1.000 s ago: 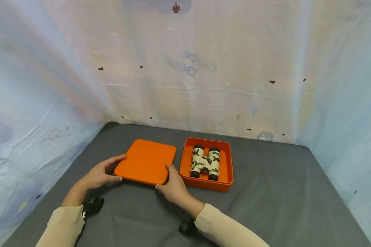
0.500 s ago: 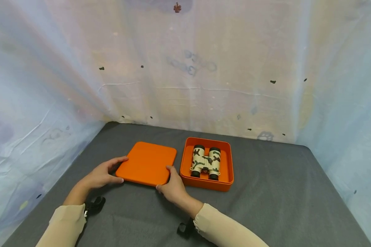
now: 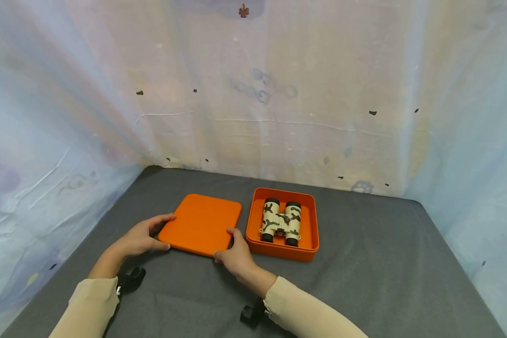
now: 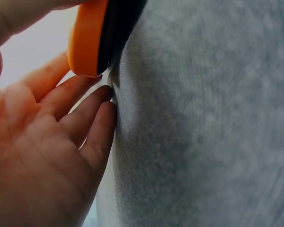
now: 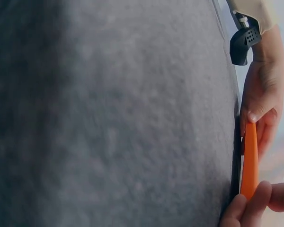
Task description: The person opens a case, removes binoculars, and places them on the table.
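A flat orange lid [image 3: 200, 224] with rounded corners lies top side up, at or just over the grey cloth. My left hand [image 3: 140, 238] grips its left side, thumb at the near left corner and fingers at the left edge. On the near right corner, my right hand [image 3: 238, 256] holds the lid between thumb and fingers. The left wrist view shows the lid's corner [image 4: 87, 42] between thumb and fingers, its underside dark. To the right stands an orange box [image 3: 285, 253], uncovered, with camouflage-patterned binoculars [image 3: 281, 221] lying inside.
A grey cloth [image 3: 384, 263] covers the table. Pale patterned curtains [image 3: 304, 94] hang behind it and at both sides. The box stands close to the lid's right edge and my right hand. Black wrist cameras [image 3: 131, 280] hang under both wrists.
Both hands have brought the lid slightly toward me and down, with a slight shift to the right. In the last half second it has hardly moved. The box and binoculars stay put.
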The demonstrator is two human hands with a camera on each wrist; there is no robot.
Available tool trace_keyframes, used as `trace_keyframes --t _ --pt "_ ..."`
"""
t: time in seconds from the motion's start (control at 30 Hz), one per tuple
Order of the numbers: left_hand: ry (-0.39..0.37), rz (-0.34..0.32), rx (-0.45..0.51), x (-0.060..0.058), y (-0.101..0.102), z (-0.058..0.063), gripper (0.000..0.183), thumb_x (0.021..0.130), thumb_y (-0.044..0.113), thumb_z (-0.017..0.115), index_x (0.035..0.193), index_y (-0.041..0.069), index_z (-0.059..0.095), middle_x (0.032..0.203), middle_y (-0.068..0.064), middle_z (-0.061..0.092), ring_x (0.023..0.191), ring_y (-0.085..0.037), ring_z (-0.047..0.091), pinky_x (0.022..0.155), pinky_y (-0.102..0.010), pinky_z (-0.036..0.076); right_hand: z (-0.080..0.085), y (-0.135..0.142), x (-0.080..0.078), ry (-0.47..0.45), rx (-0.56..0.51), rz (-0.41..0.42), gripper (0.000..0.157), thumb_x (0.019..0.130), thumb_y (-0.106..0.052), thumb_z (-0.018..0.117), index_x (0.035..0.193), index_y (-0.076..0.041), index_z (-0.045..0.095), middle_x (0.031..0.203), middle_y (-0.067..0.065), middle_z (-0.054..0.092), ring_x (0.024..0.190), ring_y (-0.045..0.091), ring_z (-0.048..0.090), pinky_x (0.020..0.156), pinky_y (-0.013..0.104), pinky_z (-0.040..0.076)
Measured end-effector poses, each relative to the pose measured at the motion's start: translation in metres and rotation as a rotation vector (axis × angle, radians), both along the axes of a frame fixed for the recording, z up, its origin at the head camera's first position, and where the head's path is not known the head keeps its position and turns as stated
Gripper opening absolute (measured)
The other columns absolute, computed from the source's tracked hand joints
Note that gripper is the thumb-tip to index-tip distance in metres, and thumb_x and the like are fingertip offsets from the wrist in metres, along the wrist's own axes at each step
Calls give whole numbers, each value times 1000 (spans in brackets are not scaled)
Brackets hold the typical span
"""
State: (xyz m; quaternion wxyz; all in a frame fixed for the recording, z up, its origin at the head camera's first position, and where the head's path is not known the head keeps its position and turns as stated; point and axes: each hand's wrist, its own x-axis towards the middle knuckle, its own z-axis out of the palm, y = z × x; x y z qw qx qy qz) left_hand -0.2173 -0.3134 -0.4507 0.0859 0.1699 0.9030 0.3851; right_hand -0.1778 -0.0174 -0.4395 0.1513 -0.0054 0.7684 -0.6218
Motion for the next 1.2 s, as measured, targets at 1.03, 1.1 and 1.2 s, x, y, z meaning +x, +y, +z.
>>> trace_keyframes --t 1.03,1.1,1.2 --pt "-8 35 -47 -7 12 11 78 82 30 76 145 2 40 147 -23 41 134 -45 37 106 -61 34 2 8 12 47 -103 59 67 87 -6 66 147 -9 38 149 15 37 81 12 64 70 26 54" --pt "34 46 -57 -7 15 12 72 85 30 74 144 1 42 144 -23 45 132 -44 40 103 -61 38 3 9 15 50 -112 77 64 88 -7 65 146 -10 39 138 18 49 72 9 64 66 24 53" --pt "110 80 -69 -9 23 13 62 89 31 70 140 2 47 141 -23 47 129 -44 42 98 -60 42 4 13 21 95 -96 105 57 88 -8 64 142 -9 45 127 18 54 70 9 61 59 22 48"
